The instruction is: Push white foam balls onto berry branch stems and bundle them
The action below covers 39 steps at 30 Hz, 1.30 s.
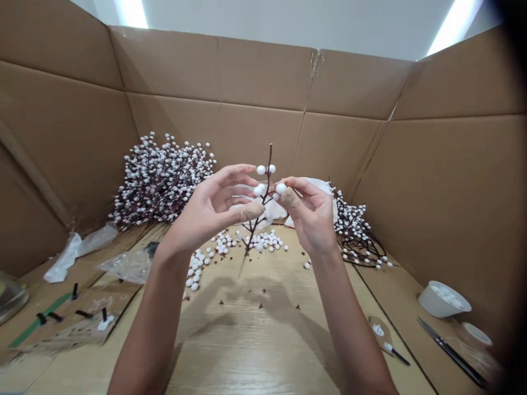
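A dark brown artificial berry branch [268, 178] with several white berries is held upright in mid-air at the centre. My right hand [315, 211] pinches it from the right, thumb and index closed at a white berry [281, 188] on a side twig. From the left, my left hand [218, 200] reaches around the stem with its fingers apart. Its thumb tip is beside the stem; whether it touches I cannot tell. Both thumbs have a tan covering. Below and behind the branch, loose white berries [195, 274] lie on the table [247, 351].
A big pile of berry branches [160, 175] stands back left; a smaller bunch [356, 227] lies back right. To the right are a white cup [442, 300] of white balls, tweezers [453, 351] and a roll of tape [475, 333]. Cardboard walls [255, 71] surround the table.
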Tool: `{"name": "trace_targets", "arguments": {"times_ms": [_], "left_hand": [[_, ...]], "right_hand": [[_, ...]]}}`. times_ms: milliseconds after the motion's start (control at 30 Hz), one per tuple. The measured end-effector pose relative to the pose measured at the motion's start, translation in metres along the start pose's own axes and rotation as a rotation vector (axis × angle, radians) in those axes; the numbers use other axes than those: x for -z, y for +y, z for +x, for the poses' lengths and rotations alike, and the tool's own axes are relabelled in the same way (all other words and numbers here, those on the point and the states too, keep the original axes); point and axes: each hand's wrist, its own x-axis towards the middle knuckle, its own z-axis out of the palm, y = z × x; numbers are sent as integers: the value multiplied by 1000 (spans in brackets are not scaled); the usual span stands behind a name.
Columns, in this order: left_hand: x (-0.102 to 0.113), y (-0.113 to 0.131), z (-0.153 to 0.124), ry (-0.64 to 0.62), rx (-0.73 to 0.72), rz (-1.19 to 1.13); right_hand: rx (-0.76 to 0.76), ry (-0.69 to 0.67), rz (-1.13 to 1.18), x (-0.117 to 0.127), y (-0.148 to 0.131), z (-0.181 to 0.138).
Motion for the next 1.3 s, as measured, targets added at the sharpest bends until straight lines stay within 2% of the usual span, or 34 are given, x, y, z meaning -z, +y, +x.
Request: {"name": "trace_targets", "arguments": {"times_ms": [167, 300, 433, 533, 667, 733, 800, 867, 900, 1033, 1167, 1300], "left_hand": [[-3, -3, 2, 147, -82, -26], [-8, -9, 4, 255, -88, -101], [-8, -12, 5, 296, -89, -179], [-9, -12, 6, 314, -95, -175], [-6, -10, 7, 320, -92, -159], [-3, -10, 7, 309, -84, -159], [0, -10, 7, 283, -66, -154], [3, -10, 7, 258, -48, -146], [4, -10, 7, 251, -42, -143], [5, -9, 5, 253, -48, -113], [5, -5, 2, 229, -72, -79], [6, -3, 1, 213, -72, -44]], "right_hand": [[-22, -74, 17, -9, 4, -5], [-44, -69, -7, -15, 8, -8], [-20, -59, -32, -19, 9, -11], [-3, -88, -100, -19, 0, -13], [-25, -100, -111, -8, -6, -7], [-70, -75, -99, 1, 10, -2], [-165, -109, -163, 9, 43, -1], [-313, -250, -403, 13, 85, -4], [-364, -369, -573, 13, 106, -7], [-403, -532, -704, 5, 171, -23], [-401, -642, -740, -1, 203, -31], [-389, -703, -738, -2, 217, -31]]}}
